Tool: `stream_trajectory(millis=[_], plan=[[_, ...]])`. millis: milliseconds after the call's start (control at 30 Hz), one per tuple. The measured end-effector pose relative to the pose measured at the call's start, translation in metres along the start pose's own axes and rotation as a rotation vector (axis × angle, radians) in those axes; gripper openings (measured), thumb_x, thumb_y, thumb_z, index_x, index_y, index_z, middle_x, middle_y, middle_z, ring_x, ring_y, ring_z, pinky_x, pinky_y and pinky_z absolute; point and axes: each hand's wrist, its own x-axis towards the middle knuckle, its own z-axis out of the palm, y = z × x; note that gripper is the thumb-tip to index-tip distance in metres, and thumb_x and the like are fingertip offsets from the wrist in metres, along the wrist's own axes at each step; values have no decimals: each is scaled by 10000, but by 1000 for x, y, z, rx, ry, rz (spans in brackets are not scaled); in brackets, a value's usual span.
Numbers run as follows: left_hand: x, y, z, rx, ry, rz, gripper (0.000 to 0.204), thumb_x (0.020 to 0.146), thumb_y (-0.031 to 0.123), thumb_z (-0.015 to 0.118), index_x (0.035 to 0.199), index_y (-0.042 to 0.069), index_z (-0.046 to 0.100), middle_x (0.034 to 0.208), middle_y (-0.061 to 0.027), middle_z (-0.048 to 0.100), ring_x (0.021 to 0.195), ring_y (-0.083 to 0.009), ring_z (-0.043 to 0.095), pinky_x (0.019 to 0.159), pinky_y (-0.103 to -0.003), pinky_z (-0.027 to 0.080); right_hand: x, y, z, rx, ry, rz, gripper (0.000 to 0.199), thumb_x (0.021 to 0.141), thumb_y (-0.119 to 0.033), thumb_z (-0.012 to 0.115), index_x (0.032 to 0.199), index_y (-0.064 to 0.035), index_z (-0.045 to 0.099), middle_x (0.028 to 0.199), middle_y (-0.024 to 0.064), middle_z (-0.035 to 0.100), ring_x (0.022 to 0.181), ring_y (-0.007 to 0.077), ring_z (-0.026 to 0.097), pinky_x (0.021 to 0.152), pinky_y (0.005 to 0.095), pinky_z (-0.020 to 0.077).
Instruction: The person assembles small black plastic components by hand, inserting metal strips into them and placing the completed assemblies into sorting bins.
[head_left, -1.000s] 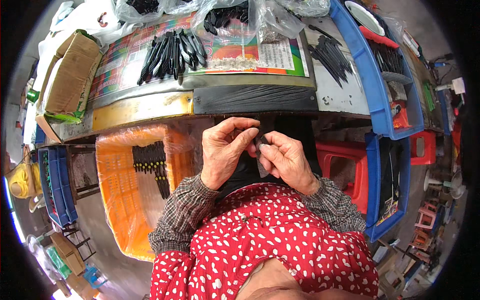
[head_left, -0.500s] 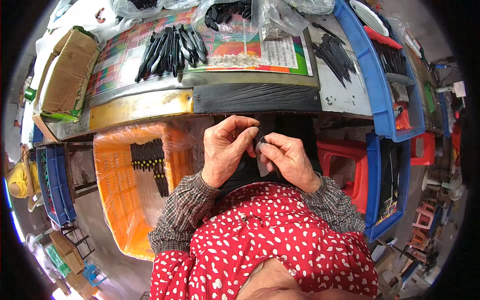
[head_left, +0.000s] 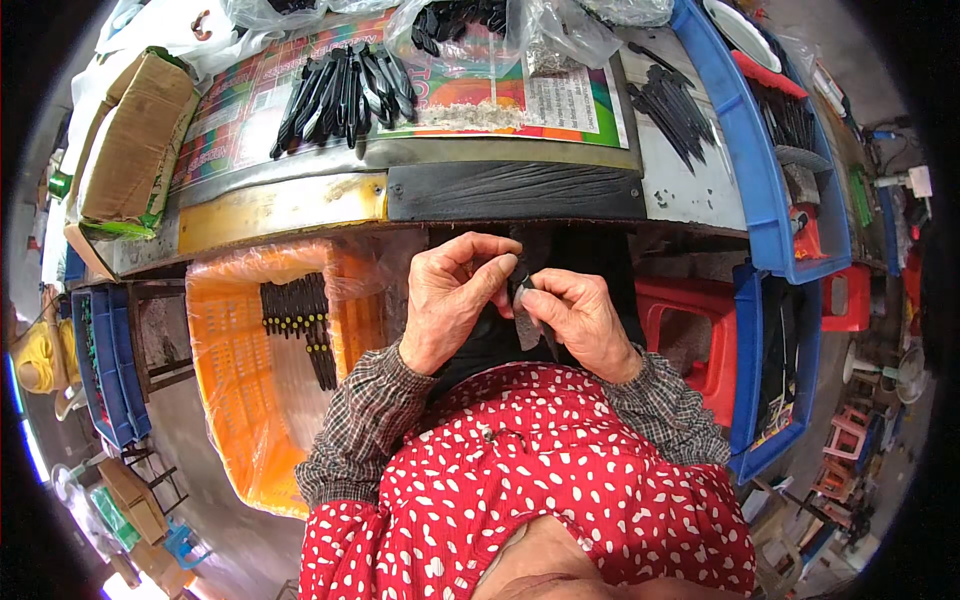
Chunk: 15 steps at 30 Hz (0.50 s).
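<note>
In front of my lap, just below the table edge, my left hand pinches a small black plastic piece between thumb and fingers. Close against it, my right hand is closed on the same piece, thumb on top. A flat grey strip hangs down between the hands by the right fingers; I cannot tell what it is. The fingers hide much of what they hold. On the table beyond lies a pile of slender black plastic pieces. Narrower black pieces lie further right.
At lower left stands an orange basket lined with clear plastic, holding rows of black pieces with yellow dots. A torn cardboard box is on the table's left. Blue trays and a red stool are at right.
The grey strip between my hands has tilted slightly and a dark pointed end now shows beside it. Both hands stay nearly in place, still gripping the black piece.
</note>
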Motion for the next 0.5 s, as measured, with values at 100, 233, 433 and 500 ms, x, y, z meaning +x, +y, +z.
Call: stream_trajectory(millis=[100, 233, 433, 500], plan=[[0, 1, 0, 29, -16, -13, 186, 927, 67, 612, 1068, -51, 639, 750, -48, 629, 591, -97, 590, 541, -240, 531, 0, -3, 0, 2, 3, 14, 233, 940, -186, 589, 806, -4, 646, 638, -35, 508, 611, 31, 454, 538, 225, 377], [1, 0, -1, -21, 7, -5, 177, 936, 60, 592, 1056, -61, 641, 734, -44, 638, 576, -77, 588, 530, -213, 513, 1, -6, 0, 28, 4, 59, 235, 944, -193, 586, 816, -7, 650, 633, -39, 518, 579, 25, 452, 510, 215, 373], [-1, 14, -7, 42, 53, 20, 179, 949, 69, 575, 1069, -43, 647, 804, -53, 633, 569, -69, 571, 520, -198, 492, 3, -8, 1, 86, 5, 77, 233, 946, -197, 588, 829, -4, 645, 626, -33, 537, 516, 22, 466, 447, 201, 359], [-3, 24, -13, 133, 72, 36, 169, 946, 65, 576, 1061, -29, 655, 808, -45, 633, 567, -56, 563, 497, -189, 464, 5, -16, 1, 72, 9, 73, 233, 944, -196, 590, 827, -2, 643, 627, -34, 539, 509, 22, 467, 445, 201, 360]])
